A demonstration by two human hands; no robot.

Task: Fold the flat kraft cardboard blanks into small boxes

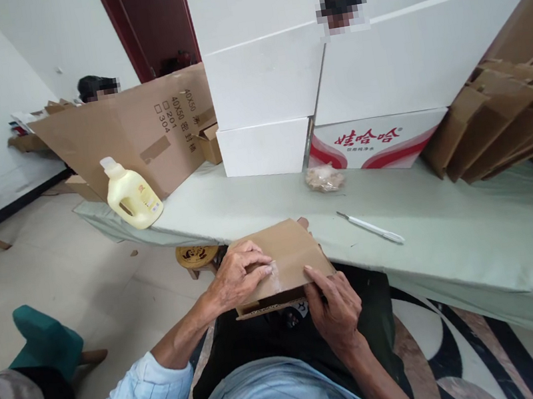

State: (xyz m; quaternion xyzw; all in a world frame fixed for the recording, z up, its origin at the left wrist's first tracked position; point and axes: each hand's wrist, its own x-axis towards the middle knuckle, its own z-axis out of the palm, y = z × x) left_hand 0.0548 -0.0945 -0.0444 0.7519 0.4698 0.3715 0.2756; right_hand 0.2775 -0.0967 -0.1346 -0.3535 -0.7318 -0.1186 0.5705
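A small brown cardboard box (286, 240) is above my lap at the table's front edge, its near side partly open with a flap edge showing. A whitish strip, seemingly clear tape, marks the top near the front. My left hand (240, 274) holds the box's left part, its bent fingers close together on the top beside that strip. At the right front corner, my right hand (334, 303) grips the box with the index finger on top and the other fingers curled at the edge. What lies inside the box is hidden.
A white-handled craft knife (372, 227) and a clear bag of small tan pieces (324, 179) lie on the green-covered table (257, 201). A yellow jug (133, 197) stands left. White panels (267, 78), a large carton (135, 139) and folded cardboard (501, 115) line the back. Other people are beyond.
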